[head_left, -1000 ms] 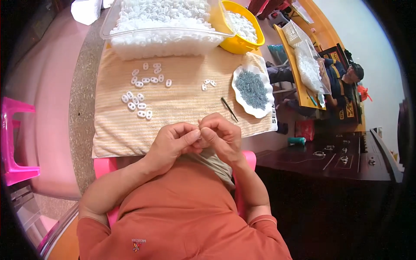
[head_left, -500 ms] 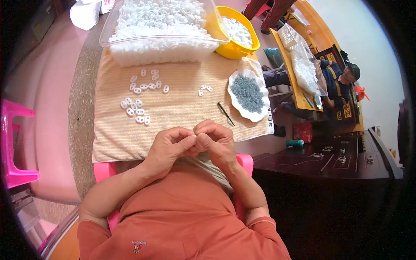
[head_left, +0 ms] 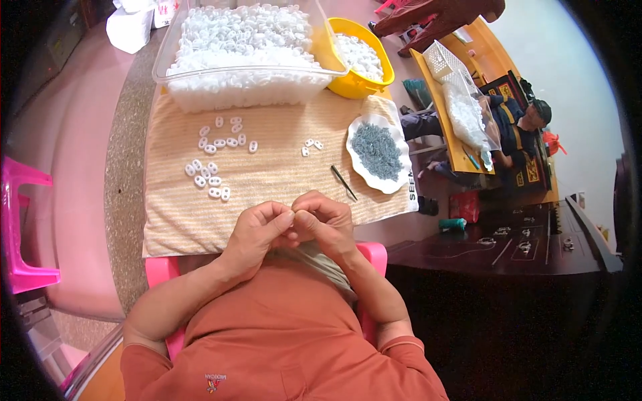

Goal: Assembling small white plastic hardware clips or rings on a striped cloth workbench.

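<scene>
My left hand (head_left: 259, 230) and my right hand (head_left: 324, 224) meet fingertip to fingertip just off the near edge of the striped cloth (head_left: 267, 167). Both are closed in a pinch; whatever lies between the fingers is too small and hidden to name. Beyond them, to the right, lie dark tweezers (head_left: 344, 182). A scalloped white dish (head_left: 357, 170) holds a heap of small grey pieces (head_left: 376, 150). Several white oval pieces with two holes (head_left: 206, 172) are spread over the cloth's left half, and 3 smaller white ones (head_left: 309, 143) sit left of the dish.
At the back stands a clear plastic bin (head_left: 234, 95) heaped with white pieces, beside a yellow basin (head_left: 359, 88) of similar ones. A pink stool (head_left: 30, 224) is at the left. Another person (head_left: 518, 123) sits at a wooden table (head_left: 461, 158) on the right, with a second person standing behind.
My hands stay pinched together, with only a slight shift of the fingers. The whole view has tilted a little, so the table sits lower. The standing person at the back has moved right.
</scene>
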The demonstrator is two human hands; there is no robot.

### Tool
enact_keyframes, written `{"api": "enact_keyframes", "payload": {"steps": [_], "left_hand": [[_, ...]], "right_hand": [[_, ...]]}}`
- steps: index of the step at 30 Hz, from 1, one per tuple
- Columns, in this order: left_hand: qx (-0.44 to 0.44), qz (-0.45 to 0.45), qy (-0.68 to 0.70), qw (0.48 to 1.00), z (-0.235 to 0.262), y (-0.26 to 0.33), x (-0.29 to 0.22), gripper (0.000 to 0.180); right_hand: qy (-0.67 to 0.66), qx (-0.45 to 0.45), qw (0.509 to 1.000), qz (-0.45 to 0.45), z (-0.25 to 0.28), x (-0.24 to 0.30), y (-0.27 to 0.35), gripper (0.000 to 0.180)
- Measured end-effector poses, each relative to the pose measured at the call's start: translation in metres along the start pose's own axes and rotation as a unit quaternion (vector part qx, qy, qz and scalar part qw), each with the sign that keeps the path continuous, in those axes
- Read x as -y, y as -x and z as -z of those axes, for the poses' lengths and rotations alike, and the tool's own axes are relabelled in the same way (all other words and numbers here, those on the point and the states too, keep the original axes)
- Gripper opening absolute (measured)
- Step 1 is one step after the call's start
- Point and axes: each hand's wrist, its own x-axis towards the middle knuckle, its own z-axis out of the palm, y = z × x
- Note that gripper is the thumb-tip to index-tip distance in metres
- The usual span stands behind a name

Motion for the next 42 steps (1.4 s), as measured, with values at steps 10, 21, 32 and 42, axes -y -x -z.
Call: {"api": "enact_keyframes", "payload": {"steps": [10, 21, 32, 42], "left_hand": [[-0.015, -0.045, -0.126, 0.991, 0.006, -0.002, -0.001, 0.018], [-0.060, -0.151, -0.312, 0.936, 0.004, 0.000, -0.002, 0.015], [-0.068, -0.226, -0.414, 0.879, -0.001, 0.001, -0.006, 0.011], [-0.074, -0.208, -0.404, 0.888, -0.003, 0.002, -0.011, 0.011]], "right_hand": [[0.007, 0.012, 1.000, -0.008, -0.002, 0.004, -0.003, 0.011], [0.005, -0.023, 0.996, -0.085, -0.005, 0.009, -0.005, 0.013], [-0.047, 0.005, 0.989, -0.138, 0.002, 0.007, -0.003, 0.013], [-0.040, 0.022, 0.993, -0.113, 0.000, 0.005, -0.004, 0.014]]}}
